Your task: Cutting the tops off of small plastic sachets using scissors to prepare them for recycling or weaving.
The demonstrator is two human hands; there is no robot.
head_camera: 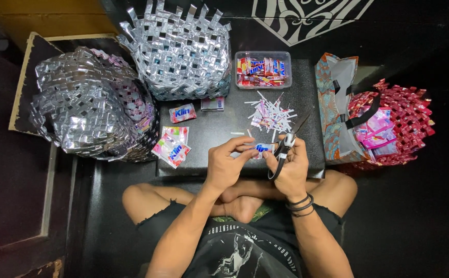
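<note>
My left hand (226, 166) pinches a small white and blue sachet wrapper (260, 149) by its left end, just above the front edge of a low black board (219, 131). My right hand (290, 166) touches the wrapper's right end with a fingertip while gripping black-handled scissors (285, 146), whose blades point up and to the right. A heap of cut wrapper strips (272, 114) lies just beyond the scissors.
Two woven silver foil baskets (88, 105) (181, 51) stand at left and back. A clear plastic box of sachets (263, 69) sits behind the board, loose wrappers (172, 144) lie at its left. A patterned bag (335, 105) and red woven basket (404, 121) stand right.
</note>
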